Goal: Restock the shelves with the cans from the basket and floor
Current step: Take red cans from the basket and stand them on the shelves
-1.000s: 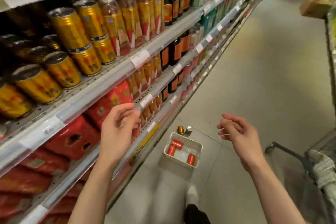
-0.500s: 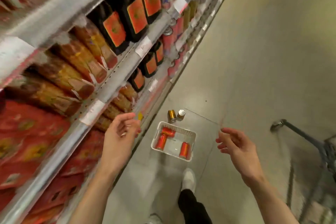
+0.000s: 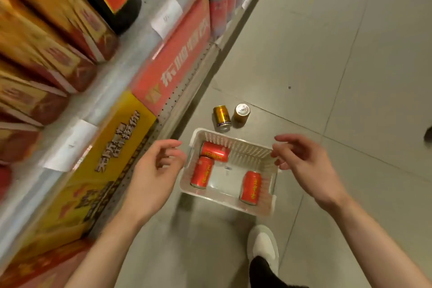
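Above a white basket [image 3: 254, 147] holding three red cans [image 3: 202, 172], left hand [image 3: 154, 170] and right hand [image 3: 304, 163] hover, fingers loosely apart, empty.

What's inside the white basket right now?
The white basket holds three red cans, all lying down. No hand covers them; nothing else shows inside.

Both forearms bare, no sleeves in frame, no watch, rings or gloves on the left hand [image 3: 152, 170] or right hand [image 3: 308, 168]. Arms enter from lower left and lower right of frame. Bottom centre-right: one white shoe [image 3: 263, 244], plain rounded toe, no visible laces or logo. Above the shoe's heel end, a black trouser leg or sock [image 3: 264, 273] covers the ankle; can't tell which. Other foot not visible.
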Motion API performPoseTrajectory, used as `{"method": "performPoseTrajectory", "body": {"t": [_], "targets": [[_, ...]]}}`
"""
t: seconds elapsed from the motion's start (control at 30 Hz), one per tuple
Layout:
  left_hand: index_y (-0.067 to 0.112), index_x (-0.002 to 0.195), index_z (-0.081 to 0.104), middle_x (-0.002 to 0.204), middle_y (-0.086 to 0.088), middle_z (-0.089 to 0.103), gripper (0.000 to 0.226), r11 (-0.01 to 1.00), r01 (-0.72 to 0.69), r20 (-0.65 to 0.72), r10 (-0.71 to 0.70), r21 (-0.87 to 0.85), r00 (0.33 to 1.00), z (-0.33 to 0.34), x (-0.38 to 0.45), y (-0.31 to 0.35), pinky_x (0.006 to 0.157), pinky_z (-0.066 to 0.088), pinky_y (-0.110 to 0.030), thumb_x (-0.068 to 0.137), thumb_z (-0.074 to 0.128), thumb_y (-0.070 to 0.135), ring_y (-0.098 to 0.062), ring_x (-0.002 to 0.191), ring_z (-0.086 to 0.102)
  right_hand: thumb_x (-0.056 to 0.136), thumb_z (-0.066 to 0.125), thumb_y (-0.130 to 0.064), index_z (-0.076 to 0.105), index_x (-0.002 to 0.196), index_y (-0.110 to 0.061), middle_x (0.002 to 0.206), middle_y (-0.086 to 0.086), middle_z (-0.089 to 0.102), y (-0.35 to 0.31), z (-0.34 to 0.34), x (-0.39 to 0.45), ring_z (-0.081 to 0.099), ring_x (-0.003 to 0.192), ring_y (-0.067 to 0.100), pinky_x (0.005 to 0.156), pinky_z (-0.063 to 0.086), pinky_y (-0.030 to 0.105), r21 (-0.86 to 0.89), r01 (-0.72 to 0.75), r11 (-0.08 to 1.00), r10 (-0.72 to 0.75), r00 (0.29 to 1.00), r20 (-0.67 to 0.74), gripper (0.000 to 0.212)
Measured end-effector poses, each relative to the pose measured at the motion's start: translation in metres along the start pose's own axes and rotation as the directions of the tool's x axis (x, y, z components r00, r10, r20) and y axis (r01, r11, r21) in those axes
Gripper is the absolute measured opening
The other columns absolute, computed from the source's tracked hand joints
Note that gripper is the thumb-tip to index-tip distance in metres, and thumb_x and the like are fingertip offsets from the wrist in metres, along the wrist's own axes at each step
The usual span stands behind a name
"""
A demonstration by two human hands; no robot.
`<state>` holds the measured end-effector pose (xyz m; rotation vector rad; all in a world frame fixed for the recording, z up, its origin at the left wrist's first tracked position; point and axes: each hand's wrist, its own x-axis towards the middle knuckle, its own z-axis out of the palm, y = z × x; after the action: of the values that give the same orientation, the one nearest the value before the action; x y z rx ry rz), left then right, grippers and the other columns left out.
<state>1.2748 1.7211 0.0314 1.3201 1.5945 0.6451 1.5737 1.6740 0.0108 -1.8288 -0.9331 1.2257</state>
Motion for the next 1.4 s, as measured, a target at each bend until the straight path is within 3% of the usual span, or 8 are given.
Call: {"method": "performPoseTrajectory", "body": {"t": [0.13,0.3,0.5,0.63,0.87,1.07,1.23,1.4], "targets": [[0.029,0.111,0.066,0.093,-0.001,0.072,0.020,0.999,-0.032,0.014,0.031,0.010,0.999,0.035,0.041,-0.081,0.076,0.055,-0.024,0.094,0.069,0.018,-0.013,0.082,0.065,0.097,0.071,-0.025,0.072,0.113,-0.028,0.093,0.002,0.078,0.072,0.035,0.045,0.076,0.086,0.011,0.078,0.062,0.030,-0.047,0.029,0.998,-0.028,1.000,0.007,0.017],[0.022,0.113,0.066,0.097,-0.001,0.073,0.024,0.996,-0.079,-0.014,0.079,0.036,0.997,0.059,0.080,-0.152,0.070,0.051,-0.012,0.092,0.072,0.012,0.001,0.078,0.061,0.097,0.071,-0.028,0.071,0.110,-0.031,0.096,-0.008,0.078,0.128,0.065,0.076,0.076,0.089,0.005,0.073,0.060,0.017,-0.060,0.063,0.996,-0.061,0.998,0.028,0.013],[0.025,0.134,0.060,0.120,0.005,0.064,0.043,0.954,-0.143,-0.014,0.152,0.262,0.988,0.065,0.106,-0.207,0.079,0.048,-0.014,0.093,0.072,0.025,-0.003,0.100,0.063,0.097,0.070,-0.027,0.071,0.114,-0.029,0.094,-0.003,0.079,0.166,0.093,0.085,0.076,0.090,0.010,0.082,0.061,0.033,-0.067,0.079,0.995,-0.077,0.996,0.038,0.017],[0.029,0.132,0.060,0.119,0.006,0.063,0.043,0.943,-0.177,0.055,0.169,0.282,0.984,0.070,0.106,-0.212,0.089,0.053,-0.034,0.092,0.072,0.021,-0.007,0.103,0.062,0.097,0.070,-0.028,0.069,0.113,-0.028,0.093,0.001,0.077,0.174,0.116,0.087,0.075,0.082,0.011,0.078,0.062,0.032,-0.124,0.055,0.991,-0.044,0.994,0.095,0.016],[0.030,0.135,0.058,0.125,0.010,0.059,0.045,0.954,-0.174,0.089,0.156,0.246,0.984,0.068,0.099,-0.211,0.085,0.056,-0.029,0.095,0.067,0.013,-0.004,0.107,0.061,0.096,0.073,-0.034,0.059,0.125,-0.008,0.108,0.012,0.072,0.203,0.198,0.105,0.073,0.089,0.023,0.088,0.061,0.043,-0.293,-0.152,0.944,0.245,0.918,0.313,0.041],[0.034,0.133,0.058,0.129,0.016,0.060,0.038,0.969,-0.145,0.076,0.132,0.202,0.988,0.067,0.093,-0.213,0.086,0.057,-0.025,0.099,0.063,0.017,0.002,0.111,0.059,0.077,0.088,-0.048,0.057,0.123,-0.020,0.116,0.000,0.070,0.226,0.243,0.122,0.070,0.107,0.022,0.098,0.058,0.049,-0.182,-0.302,0.936,0.342,0.903,0.258,0.063],[0.034,0.129,0.060,0.127,0.018,0.063,0.035,0.990,-0.093,0.070,0.086,0.107,0.994,0.064,0.090,-0.213,0.088,0.057,-0.028,0.100,0.062,0.015,-0.003,0.111,0.061,0.071,0.095,-0.033,0.055,0.129,-0.014,0.119,0.008,0.070,0.234,0.262,0.125,0.070,0.107,0.027,0.098,0.058,0.051,-0.068,-0.382,0.922,0.387,0.898,0.210,0.073],[0.033,0.123,0.064,0.113,0.012,0.069,0.031,0.996,-0.072,0.020,0.071,0.061,0.997,0.056,0.086,-0.214,0.079,0.048,-0.009,0.097,0.067,0.015,-0.003,0.101,0.065,0.074,0.094,-0.022,0.048,0.130,-0.017,0.114,0.000,0.067,0.227,0.240,0.122,0.071,0.101,0.018,0.095,0.060,0.049,0.029,-0.422,0.906,0.394,0.868,0.302,0.072]]}}
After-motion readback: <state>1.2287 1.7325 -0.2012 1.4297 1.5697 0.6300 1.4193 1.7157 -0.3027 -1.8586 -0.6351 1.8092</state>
